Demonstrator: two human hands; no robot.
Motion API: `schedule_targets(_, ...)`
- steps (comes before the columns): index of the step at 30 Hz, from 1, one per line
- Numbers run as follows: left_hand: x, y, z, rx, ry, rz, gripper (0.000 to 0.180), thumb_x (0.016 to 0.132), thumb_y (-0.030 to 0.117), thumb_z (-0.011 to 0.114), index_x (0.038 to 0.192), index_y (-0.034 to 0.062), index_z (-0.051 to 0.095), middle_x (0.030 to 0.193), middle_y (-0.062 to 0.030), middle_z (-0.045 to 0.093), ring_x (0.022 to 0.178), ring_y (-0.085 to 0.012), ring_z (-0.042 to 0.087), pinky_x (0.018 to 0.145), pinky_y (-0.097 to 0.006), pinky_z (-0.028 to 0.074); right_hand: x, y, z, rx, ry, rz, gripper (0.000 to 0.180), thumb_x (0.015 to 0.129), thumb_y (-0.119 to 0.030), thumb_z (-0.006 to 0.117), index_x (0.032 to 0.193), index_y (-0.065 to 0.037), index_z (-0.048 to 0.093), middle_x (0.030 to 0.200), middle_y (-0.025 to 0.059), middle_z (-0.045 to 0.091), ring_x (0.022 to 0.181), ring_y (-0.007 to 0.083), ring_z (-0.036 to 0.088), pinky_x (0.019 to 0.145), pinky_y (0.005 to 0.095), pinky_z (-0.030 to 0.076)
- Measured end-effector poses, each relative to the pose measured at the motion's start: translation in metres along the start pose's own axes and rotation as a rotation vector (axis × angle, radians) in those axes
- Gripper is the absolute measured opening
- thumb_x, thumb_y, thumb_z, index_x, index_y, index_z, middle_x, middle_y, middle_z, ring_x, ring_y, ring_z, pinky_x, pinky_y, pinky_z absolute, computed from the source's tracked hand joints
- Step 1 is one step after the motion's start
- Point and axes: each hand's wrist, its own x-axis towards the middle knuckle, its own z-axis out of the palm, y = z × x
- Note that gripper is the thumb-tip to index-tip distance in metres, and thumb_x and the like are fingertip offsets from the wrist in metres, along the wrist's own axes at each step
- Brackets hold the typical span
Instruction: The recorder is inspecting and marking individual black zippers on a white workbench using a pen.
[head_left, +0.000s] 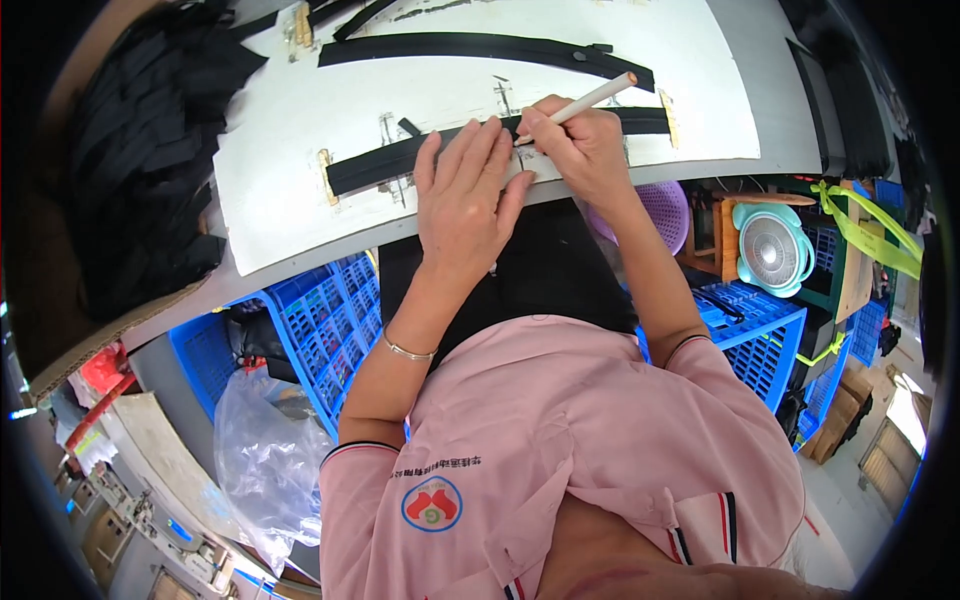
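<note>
A black fabric strip (pixel 375 167) lies across a white board (pixel 275 225) on the table, close to the near edge. My left hand (pixel 463 195) rests flat on the strip with its fingers stretched out, pressing it against the board. In my right hand (pixel 590 145) is a white pencil (pixel 601 94), slanted up to the right. Its tip is down by the strip's near edge, just beside my left fingers. The strip's right end shows beyond my right hand. Farther back on the board lies another black strip (pixel 480 47).
A heap of black fabric pieces (pixel 150 130) fills a carton at the left. Yellowish tape pieces (pixel 670 118) and dark marks are on the board. Below the table stand blue plastic crates (pixel 325 325), a purple basket (pixel 662 212) and a turquoise fan (pixel 772 250). A clear plastic bag (pixel 265 460) hangs lower left.
</note>
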Motion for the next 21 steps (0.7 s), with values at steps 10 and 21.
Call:
schedule_targets(10,-0.015,-0.007,-0.028,-0.035,0.006,-0.043,0.052,0.089,0.026,0.077,0.131,-0.0025,0.065,0.145,-0.0186,0.058,0.140,-0.0353,0.049,0.120,-0.057,0.027,-0.003,-0.005,-0.002,0.177,0.040,0.206,0.023,0.101,-0.016,0.064,0.090,0.001,0.075,0.072,0.0009,0.068,0.064,0.0047,0.057,0.058,0.0214,0.044)
schedule_targets(21,-0.048,-0.037,-0.055,0.175,-0.016,-0.287,0.057,0.093,0.035,0.075,0.140,0.0051,0.062,0.148,-0.0115,0.058,0.148,-0.0343,0.040,0.124,-0.058,0.007,-0.003,-0.004,-0.001,0.195,0.098,0.182,0.023,0.102,-0.016,0.064,0.091,0.001,0.076,0.074,0.0013,0.068,0.064,0.0040,0.055,0.056,0.0207,0.041)
